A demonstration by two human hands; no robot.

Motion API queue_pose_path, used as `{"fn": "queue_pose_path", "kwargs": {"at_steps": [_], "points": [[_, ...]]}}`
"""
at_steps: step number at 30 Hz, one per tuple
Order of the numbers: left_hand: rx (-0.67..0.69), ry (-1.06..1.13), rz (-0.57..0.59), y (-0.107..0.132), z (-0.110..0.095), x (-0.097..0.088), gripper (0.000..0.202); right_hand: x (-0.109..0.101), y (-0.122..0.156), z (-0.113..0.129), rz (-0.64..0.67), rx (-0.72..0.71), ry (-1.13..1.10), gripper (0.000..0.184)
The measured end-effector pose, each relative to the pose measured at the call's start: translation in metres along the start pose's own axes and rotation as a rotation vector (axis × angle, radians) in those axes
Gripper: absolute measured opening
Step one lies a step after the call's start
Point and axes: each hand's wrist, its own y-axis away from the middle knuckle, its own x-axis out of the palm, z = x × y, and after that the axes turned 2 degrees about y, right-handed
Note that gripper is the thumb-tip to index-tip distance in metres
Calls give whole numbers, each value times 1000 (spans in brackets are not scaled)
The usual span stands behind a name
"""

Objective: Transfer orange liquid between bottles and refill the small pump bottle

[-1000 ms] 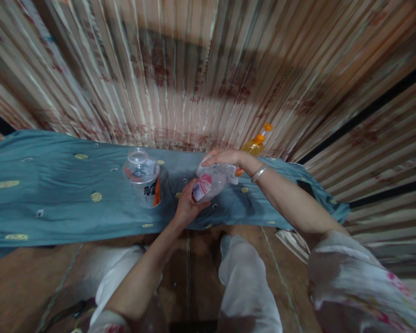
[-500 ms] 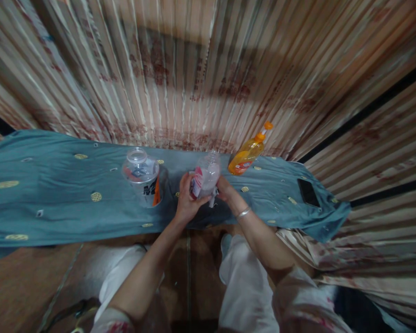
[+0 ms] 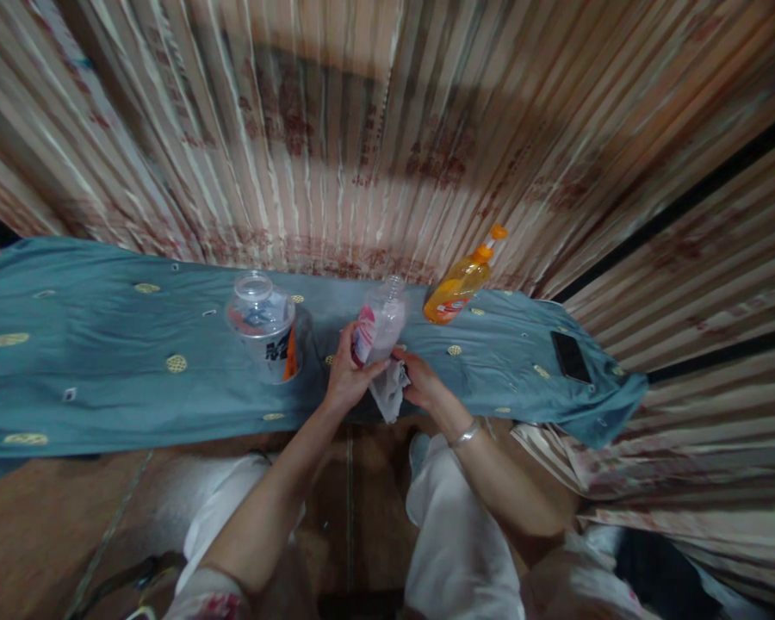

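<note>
My left hand is wrapped round a clear plastic bottle with a pink and white label; its neck points away from me and looks uncapped. Against the bottle's near right side, my right hand grips a crumpled white wipe or tissue, whose loose end hangs down between my hands. To the left stands a clear plastic cup with a domed lid, black lettering and an orange patch. An orange pump bottle of yellow liquid stands just behind and right of my hands.
A teal cloth with yellow motifs covers the narrow table. Towards its right end lies a black phone. A pleated, patterned curtain hangs right behind the table, and my legs are below its front edge.
My right hand has moved down and slightly towards me along the bottle, and more of the white wipe or tissue now hangs below it. The left hand keeps its hold on the bottle.
</note>
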Motion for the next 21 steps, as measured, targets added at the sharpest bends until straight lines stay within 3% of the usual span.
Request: {"fn": "queue_pose_path", "kwargs": {"at_steps": [9, 14, 21], "points": [[-31, 14, -15, 0, 4, -1, 89, -17, 39, -3, -19, -28, -27, 26], [-52, 70, -19, -2, 6, 2, 89, -23, 51, 1, -97, -60, -27, 28], [-71, 114, -10, -2, 8, 4, 89, -24, 47, 1, -261, -345, -16, 37]]}}
